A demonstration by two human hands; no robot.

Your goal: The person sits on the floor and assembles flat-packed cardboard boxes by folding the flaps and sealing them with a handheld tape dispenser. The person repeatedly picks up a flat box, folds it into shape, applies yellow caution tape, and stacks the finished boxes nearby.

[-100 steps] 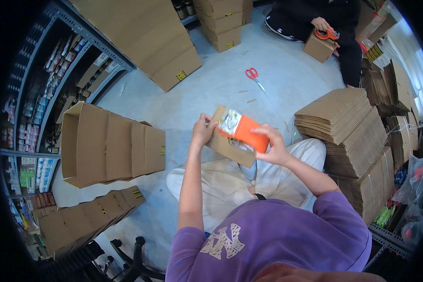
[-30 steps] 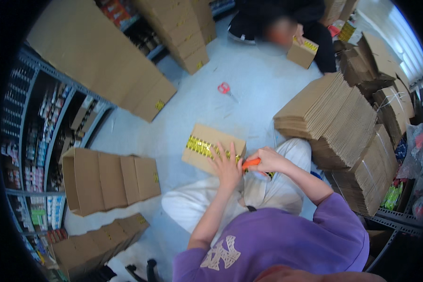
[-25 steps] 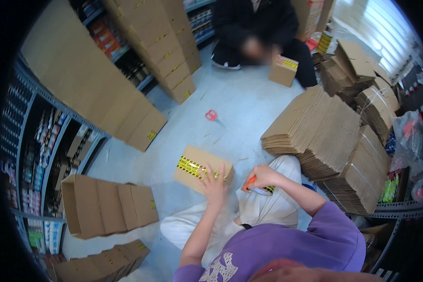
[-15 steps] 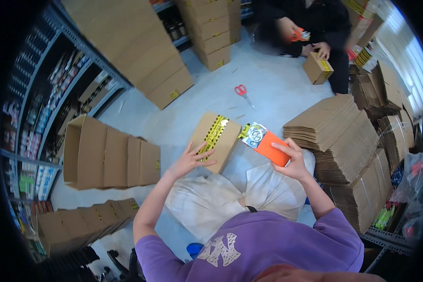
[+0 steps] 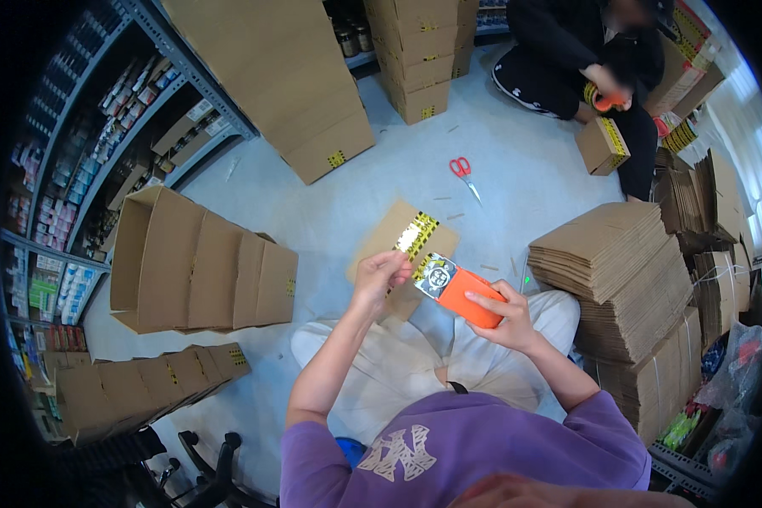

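A brown cardboard box (image 5: 372,230) lies on the floor in front of my crossed legs, a strip of yellow-and-black tape (image 5: 417,234) across its top. My right hand (image 5: 506,317) is wrapped round an orange tape dispenser (image 5: 468,298), held above the box's near right part. A roll of yellow-and-black tape (image 5: 437,277) sits at the dispenser's far left end. Beside that roll, my left hand (image 5: 381,278) is closed in a pinch over the box. Whatever lies between its fingertips is too small to make out.
Red-handled scissors (image 5: 461,169) lie on the floor beyond the box. Flattened cartons (image 5: 605,254) are stacked at right, open cartons (image 5: 165,267) stand at left. Farther off, a seated person (image 5: 580,51) holds another orange dispenser (image 5: 605,100) near a small box (image 5: 603,146).
My left hand has gone from spread fingers on the box to a pinch beside the tape roll. The dispenser has come closer to that hand. The whole view has shifted slightly.
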